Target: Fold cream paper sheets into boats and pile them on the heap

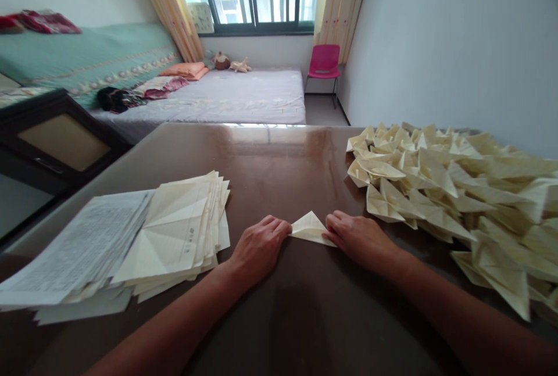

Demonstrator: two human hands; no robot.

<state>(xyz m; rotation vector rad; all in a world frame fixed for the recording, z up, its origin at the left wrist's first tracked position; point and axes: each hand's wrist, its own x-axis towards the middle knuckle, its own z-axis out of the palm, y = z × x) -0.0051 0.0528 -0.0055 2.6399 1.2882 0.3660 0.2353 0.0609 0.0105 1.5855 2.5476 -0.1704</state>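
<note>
A small folded piece of cream paper [309,226], triangular with its peak pointing away from me, lies low over the brown table between my hands. My left hand [261,243] is closed, its fingers pinching the paper's left corner. At the right corner, my right hand [357,237] grips the paper with curled fingers. The fingertips themselves are partly hidden behind my knuckles.
Creased cream sheets [174,231] lie stacked on the left, beside printed white papers [82,242]. Many folded paper shapes [436,172] are heaped along the right of the glossy table [279,172]. Beyond it stand a bed [253,94] and a pink chair [324,62].
</note>
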